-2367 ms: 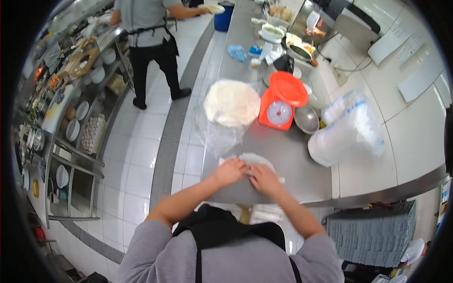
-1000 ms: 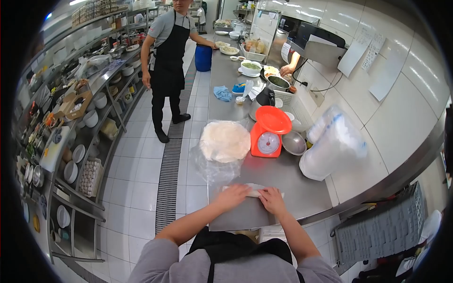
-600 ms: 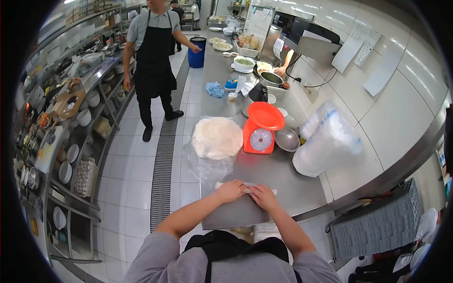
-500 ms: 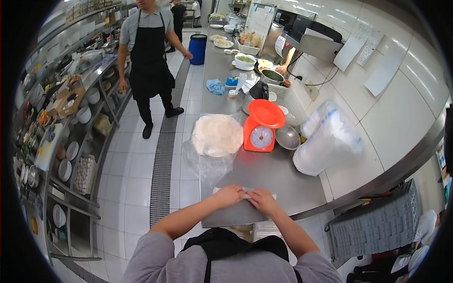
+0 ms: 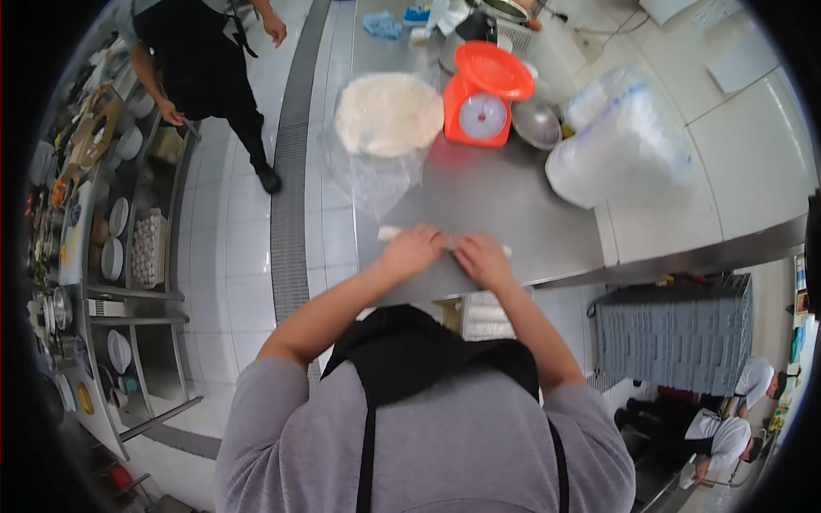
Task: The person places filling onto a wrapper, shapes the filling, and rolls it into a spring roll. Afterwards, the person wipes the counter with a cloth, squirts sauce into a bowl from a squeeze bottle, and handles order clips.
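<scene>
On the steel counter (image 5: 547, 231), a thin white roll (image 5: 390, 232) lies crosswise near the front edge, mostly covered by my fingers. My left hand (image 5: 416, 249) presses on its left part with the fingers curled together. Close beside it, my right hand (image 5: 481, 258) has its fingers closed on the right part; the fingertips of both hands nearly meet. Farther up the counter is a stack of pale round sheets (image 5: 389, 114) on clear plastic. A red kitchen scale (image 5: 484, 103) stands to the right of that stack.
A metal bowl (image 5: 537, 125) and a tall plastic-wrapped stack (image 5: 620, 145) stand right of the scale. A blue cloth (image 5: 381, 26) lies at the back. A person in a black apron (image 5: 198, 64) stands at the left by the shelves. Grey crates (image 5: 676, 333) are at the lower right.
The view has tilted downward, so the counter items appear higher. The white sheet seen flat on the counter earlier is now a narrow roll. The person at the left has stepped nearer.
</scene>
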